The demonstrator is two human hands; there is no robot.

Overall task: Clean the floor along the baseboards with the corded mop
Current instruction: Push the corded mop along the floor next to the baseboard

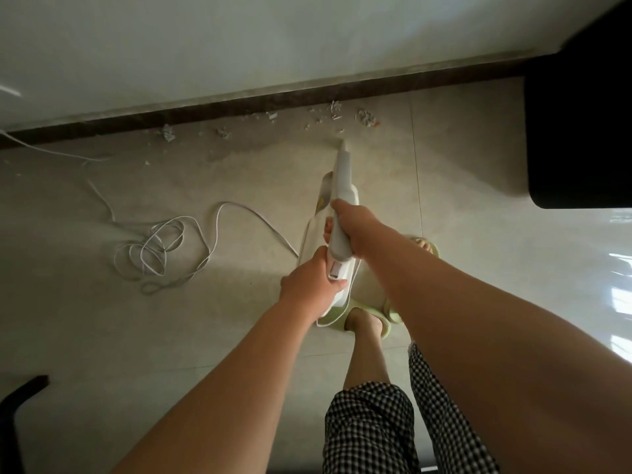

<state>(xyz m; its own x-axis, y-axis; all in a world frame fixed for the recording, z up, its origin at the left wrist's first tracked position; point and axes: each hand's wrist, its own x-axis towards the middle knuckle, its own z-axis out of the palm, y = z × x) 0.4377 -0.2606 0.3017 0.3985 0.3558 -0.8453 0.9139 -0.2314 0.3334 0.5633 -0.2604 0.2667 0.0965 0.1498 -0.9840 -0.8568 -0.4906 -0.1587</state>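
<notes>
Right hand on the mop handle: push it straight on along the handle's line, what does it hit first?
The right hand grips the corded mop, pointing toward the wall. Straight on, it would likely meet the paper scraps on the floor, then the dark baseboard. Depth is unclear in this single view.

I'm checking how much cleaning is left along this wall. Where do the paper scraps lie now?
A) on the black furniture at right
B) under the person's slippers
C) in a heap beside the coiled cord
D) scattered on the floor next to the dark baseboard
D: the paper scraps lie strewn on the floor right along the dark baseboard, ahead of the mop tip.
</notes>
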